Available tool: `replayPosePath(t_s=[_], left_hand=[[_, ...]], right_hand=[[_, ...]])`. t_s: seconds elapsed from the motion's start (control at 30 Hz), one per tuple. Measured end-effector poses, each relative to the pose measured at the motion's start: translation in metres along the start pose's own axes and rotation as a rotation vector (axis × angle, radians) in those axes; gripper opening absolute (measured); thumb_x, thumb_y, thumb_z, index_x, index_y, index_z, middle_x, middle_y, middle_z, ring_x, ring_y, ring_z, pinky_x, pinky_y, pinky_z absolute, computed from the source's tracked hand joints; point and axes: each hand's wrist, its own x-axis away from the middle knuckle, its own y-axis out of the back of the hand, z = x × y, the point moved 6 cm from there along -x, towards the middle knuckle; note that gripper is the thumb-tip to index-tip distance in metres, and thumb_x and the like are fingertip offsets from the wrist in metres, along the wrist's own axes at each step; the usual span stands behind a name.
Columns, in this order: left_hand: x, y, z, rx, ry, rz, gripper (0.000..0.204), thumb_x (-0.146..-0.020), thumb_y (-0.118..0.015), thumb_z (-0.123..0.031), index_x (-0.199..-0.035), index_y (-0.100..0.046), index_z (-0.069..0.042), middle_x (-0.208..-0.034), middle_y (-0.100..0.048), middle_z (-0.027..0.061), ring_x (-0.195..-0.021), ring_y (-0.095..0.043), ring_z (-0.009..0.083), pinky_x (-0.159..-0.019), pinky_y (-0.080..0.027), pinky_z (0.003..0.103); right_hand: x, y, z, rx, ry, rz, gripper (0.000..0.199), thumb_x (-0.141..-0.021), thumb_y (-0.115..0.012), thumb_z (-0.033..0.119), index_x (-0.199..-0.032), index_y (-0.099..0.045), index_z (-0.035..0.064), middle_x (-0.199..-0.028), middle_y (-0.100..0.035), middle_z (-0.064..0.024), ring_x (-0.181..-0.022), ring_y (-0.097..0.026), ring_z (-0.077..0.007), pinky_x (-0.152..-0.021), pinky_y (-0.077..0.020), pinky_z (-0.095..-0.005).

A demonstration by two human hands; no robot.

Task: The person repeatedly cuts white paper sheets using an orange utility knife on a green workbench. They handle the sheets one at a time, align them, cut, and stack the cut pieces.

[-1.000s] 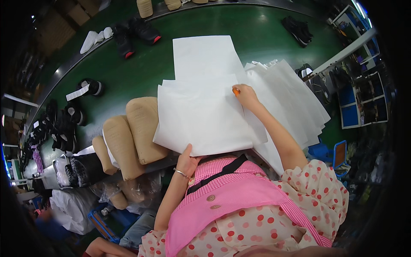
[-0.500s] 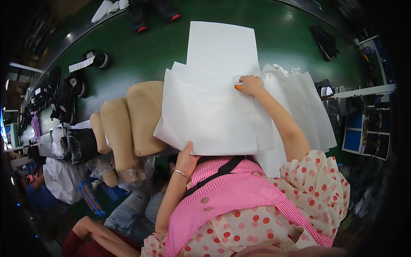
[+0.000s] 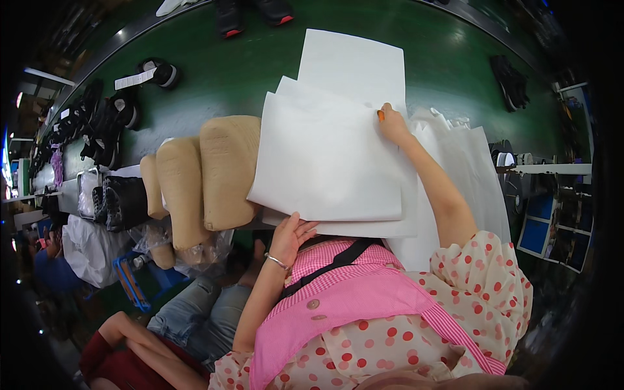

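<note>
Both hands (image 3: 292,235) seemingly flat on paper sheets (image 3: 328,162)

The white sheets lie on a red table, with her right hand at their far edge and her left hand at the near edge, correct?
Not quite: the head view shows a green table, not red. The white sheets, right hand and left hand are as you say.

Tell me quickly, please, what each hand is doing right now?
Left hand: open, touching the near edge of the white sheets.
Right hand: fingers pressed on the sheets' far corner.
</note>
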Motion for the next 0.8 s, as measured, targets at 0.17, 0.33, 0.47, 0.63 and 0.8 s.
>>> replayPosePath(t_s=[0.17, 0.33, 0.47, 0.63, 0.8], left_hand=[[0.004, -0.007, -0.007, -0.062, -0.021, -0.061, 0.027, -0.100, -0.051, -0.024, -0.112, -0.053, 0.001, -0.109, -0.063, 0.0150, -0.105, -0.065, 0.0293, -0.082, -0.056, 0.037], [0.010, -0.008, -0.008, -0.132, -0.046, -0.091, 0.030, -0.099, -0.053, -0.025, -0.107, -0.056, 0.004, -0.103, -0.066, 0.0159, -0.094, -0.069, 0.0277, -0.077, -0.056, 0.035], [0.040, -0.013, -0.016, -0.287, -0.022, -0.041, 0.031, -0.099, -0.055, -0.024, -0.095, -0.064, 0.006, -0.093, -0.070, 0.0163, -0.079, -0.069, 0.0205, -0.072, -0.055, 0.028], [0.053, 0.003, -0.026, -0.563, -0.143, -0.097, 0.028, -0.098, -0.056, -0.023, -0.097, -0.062, 0.004, -0.090, -0.069, 0.0125, -0.075, -0.066, 0.0163, -0.070, -0.053, 0.027], [0.069, 0.020, -0.061, -0.720, -0.577, -0.353, 0.037, -0.095, -0.062, -0.016, -0.123, -0.047, 0.002, -0.107, -0.061, 0.0108, -0.086, -0.061, 0.0137, -0.072, -0.051, 0.026]], right_hand=[[-0.002, 0.001, -0.005, -0.037, -0.069, -0.059, 0.022, -0.096, -0.050, 0.019, -0.107, -0.049, -0.0007, -0.089, -0.066, -0.0274, -0.084, -0.063, -0.0458, -0.074, -0.0487, -0.0528], [0.013, 0.032, 0.023, 0.088, 0.028, -0.061, 0.021, -0.093, -0.055, 0.027, -0.100, -0.062, 0.0087, -0.093, -0.069, -0.0155, -0.088, -0.065, -0.0341, -0.073, -0.0519, -0.0444], [0.014, 0.034, 0.018, 0.185, 0.064, 0.016, 0.020, -0.091, -0.058, 0.029, -0.099, -0.070, 0.0145, -0.092, -0.070, -0.0102, -0.089, -0.065, -0.0296, -0.072, -0.0516, -0.0405], [0.028, 0.050, 0.032, 0.072, 0.028, 0.074, 0.022, -0.091, -0.057, 0.026, -0.103, -0.070, 0.0127, -0.096, -0.069, -0.0111, -0.087, -0.064, -0.0316, -0.074, -0.0508, -0.0408], [0.050, 0.072, 0.052, -0.172, 0.268, -0.055, 0.018, -0.093, -0.055, 0.015, -0.104, -0.066, 0.0066, -0.097, -0.068, -0.0135, -0.085, -0.064, -0.0332, -0.076, -0.0508, -0.0391]])
